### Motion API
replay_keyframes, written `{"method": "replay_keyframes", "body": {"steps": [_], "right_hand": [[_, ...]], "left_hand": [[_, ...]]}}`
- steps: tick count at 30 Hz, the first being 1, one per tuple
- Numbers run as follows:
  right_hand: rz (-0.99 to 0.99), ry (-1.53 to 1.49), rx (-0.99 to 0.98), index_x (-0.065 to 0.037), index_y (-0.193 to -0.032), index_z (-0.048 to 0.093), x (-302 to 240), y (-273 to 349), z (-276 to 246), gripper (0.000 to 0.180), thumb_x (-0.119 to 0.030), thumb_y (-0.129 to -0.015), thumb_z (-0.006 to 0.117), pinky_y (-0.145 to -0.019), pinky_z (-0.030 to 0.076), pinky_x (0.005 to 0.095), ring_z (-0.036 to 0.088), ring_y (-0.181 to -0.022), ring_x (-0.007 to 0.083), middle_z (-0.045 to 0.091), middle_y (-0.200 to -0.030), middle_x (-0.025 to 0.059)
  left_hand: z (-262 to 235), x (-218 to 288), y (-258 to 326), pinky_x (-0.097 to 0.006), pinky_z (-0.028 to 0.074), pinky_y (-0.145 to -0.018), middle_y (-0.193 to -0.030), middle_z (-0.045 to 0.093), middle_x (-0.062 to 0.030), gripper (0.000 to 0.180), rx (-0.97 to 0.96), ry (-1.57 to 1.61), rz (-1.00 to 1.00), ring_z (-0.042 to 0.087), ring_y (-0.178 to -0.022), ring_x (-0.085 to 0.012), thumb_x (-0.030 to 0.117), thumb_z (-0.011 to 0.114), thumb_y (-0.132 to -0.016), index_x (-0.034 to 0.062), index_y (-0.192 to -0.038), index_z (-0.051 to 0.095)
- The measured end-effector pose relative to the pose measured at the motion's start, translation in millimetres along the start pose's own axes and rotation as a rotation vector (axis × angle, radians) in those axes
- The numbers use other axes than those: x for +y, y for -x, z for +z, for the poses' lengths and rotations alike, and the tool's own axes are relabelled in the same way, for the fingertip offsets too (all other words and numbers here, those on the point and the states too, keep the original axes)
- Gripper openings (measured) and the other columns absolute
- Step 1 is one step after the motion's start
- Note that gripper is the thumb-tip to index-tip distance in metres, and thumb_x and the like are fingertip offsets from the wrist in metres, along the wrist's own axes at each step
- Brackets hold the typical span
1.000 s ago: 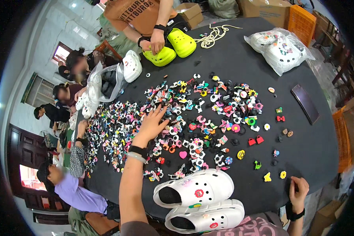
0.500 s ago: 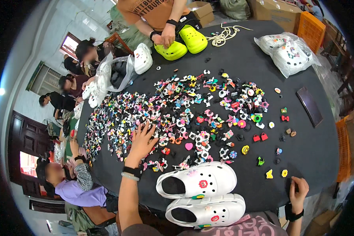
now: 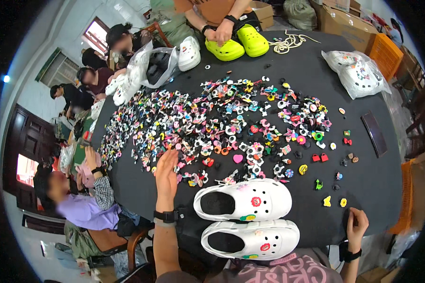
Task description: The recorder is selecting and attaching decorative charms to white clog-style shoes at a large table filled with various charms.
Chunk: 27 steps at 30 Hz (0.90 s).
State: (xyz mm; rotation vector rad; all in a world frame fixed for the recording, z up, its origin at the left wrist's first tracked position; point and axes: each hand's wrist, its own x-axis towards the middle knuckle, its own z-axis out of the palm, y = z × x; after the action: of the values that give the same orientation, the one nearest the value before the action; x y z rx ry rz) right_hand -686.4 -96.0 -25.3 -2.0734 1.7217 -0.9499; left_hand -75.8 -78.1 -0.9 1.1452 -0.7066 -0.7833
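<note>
The left hand point(image 3: 166, 172) lies flat, its grip spread wide and holding nothing, fingertips touching small colourful charms point(image 3: 222, 127) scattered across the dark worktop point(image 3: 387, 179). At four o'clock, the right hand point(image 3: 356, 225) rests loosely curled, empty, on the worktop's edge, beside two white clogs point(image 3: 245, 217).

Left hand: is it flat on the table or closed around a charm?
Flat and spread: the left hand lies palm down at the edge of the charm pile, fingers extended, gripping nothing.
</note>
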Motion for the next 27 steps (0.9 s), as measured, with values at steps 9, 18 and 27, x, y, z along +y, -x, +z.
{"method": "replay_keyframes", "body": {"steps": [9, 18, 27], "right_hand": [[0.047, 0.011, 0.000, 0.002, -0.094, 0.065, 3, 3, 2, 0.009, 0.005, -0.086, 0.061, -0.058, 0.042, 0.0296, 0.055, -0.064, 0.0189, 0.061, -0.077, 0.0110], [0.037, 0.006, 0.015, 0.003, -0.096, 0.065, 11, 6, 5, 0.010, 0.005, -0.087, 0.061, -0.060, 0.043, 0.0288, 0.056, -0.066, 0.0185, 0.062, -0.079, 0.0113], [0.001, 0.019, 0.043, 0.002, -0.097, 0.066, 23, 9, 7, 0.011, 0.004, -0.087, 0.061, -0.066, 0.047, 0.0280, 0.062, -0.073, 0.0179, 0.065, -0.085, 0.0119]], "left_hand": [[-3, -10, 14, -0.046, 0.019, -0.121, -0.151, 0.029, -0.0248, 0.073, 0.243, 0.754, -0.099, 0.025, -0.144, -0.0317, -0.019, 0.036, -0.078, -0.0019, -0.147, 0.025], [-7, -14, 25, -0.042, 0.030, -0.118, -0.147, 0.034, -0.0255, 0.048, 0.183, 0.616, -0.118, 0.033, -0.140, -0.0305, -0.003, 0.042, -0.098, -0.0055, -0.143, 0.030], [-8, -31, 27, -0.043, 0.036, -0.114, -0.138, 0.045, -0.0228, 0.038, 0.085, 0.548, -0.099, 0.042, -0.134, -0.0311, 0.009, 0.046, -0.100, -0.0039, -0.136, 0.040]]}}
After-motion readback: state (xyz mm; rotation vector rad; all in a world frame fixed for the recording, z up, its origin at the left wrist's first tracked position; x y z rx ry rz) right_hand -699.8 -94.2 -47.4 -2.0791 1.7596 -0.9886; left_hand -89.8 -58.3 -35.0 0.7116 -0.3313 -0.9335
